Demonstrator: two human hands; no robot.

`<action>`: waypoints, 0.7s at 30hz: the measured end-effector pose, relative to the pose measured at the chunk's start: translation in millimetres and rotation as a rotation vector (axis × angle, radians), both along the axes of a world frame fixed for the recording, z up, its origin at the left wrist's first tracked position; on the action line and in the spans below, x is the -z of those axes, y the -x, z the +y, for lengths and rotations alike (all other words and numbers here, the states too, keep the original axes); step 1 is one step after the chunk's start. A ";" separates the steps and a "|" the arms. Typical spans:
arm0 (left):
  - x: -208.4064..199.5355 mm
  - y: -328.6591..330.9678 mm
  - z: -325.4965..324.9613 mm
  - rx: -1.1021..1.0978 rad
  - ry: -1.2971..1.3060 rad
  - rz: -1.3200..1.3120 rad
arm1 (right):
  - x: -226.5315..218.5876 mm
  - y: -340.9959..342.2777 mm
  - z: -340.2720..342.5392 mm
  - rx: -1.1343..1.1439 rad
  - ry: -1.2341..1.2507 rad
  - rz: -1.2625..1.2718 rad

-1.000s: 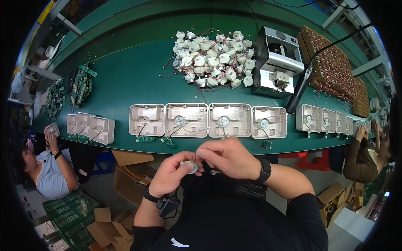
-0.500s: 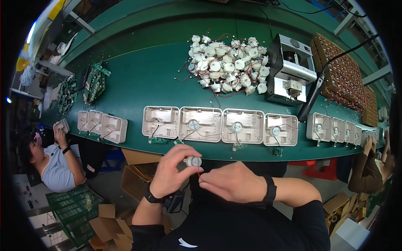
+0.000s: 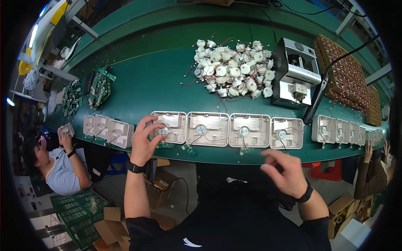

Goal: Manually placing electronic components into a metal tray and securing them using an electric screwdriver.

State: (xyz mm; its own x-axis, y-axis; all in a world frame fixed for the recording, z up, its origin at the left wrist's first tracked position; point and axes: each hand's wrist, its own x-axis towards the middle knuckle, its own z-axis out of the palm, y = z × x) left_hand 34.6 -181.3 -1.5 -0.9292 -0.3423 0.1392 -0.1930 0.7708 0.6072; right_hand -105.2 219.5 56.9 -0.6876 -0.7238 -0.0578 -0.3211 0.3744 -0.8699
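My left hand (image 3: pixel 144 140) is at the leftmost white plastic housing (image 3: pixel 179 129) of the middle row. Its thumb and fingers pinch a small round white motor (image 3: pixel 162 131), which sits low inside that housing. Empty and with its fingers apart, my right hand (image 3: pixel 285 169) hovers off the table's front edge. To the right stand three more housings (image 3: pixel 207 141), each with a round motor (image 3: pixel 201 129) and thin wires inside. Small green circuit boards (image 3: pixel 245 150) hang or lie at their front sides.
A heap of white motors with red wires (image 3: pixel 234 69) lies farther back, beside a black and silver machine (image 3: pixel 295 73). Brown trays (image 3: pixel 345 71) stand at the far right. More housings (image 3: pixel 119 134) and stacked circuit boards (image 3: pixel 100 88) are leftward. Co-workers (image 3: pixel 65 167) sit at both ends.
My left hand has carried the motor forward and left from in front of my body into the leftmost housing. My right hand has let go of its wire, moved right and opened.
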 end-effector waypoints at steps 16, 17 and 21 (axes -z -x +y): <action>-3.2 10.0 -13.4 -0.014 0.165 -0.117 | 20.0 213.5 88.2 0.783 -0.283 0.533; -3.2 9.9 -11.8 0.013 0.208 -0.035 | 32.4 236.8 94.9 0.770 -0.265 0.530; 12.1 -7.1 -13.0 -0.173 0.113 0.059 | 39.2 270.7 96.9 0.666 -0.528 0.008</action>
State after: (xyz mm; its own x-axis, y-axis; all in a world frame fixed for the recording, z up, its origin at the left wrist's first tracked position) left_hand 41.7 -194.3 -13.5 -0.8471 -0.4751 0.2381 -0.2949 0.7930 0.5331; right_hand -375.9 316.4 17.6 -0.9625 -0.0477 -0.2672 0.1044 0.8436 -0.5268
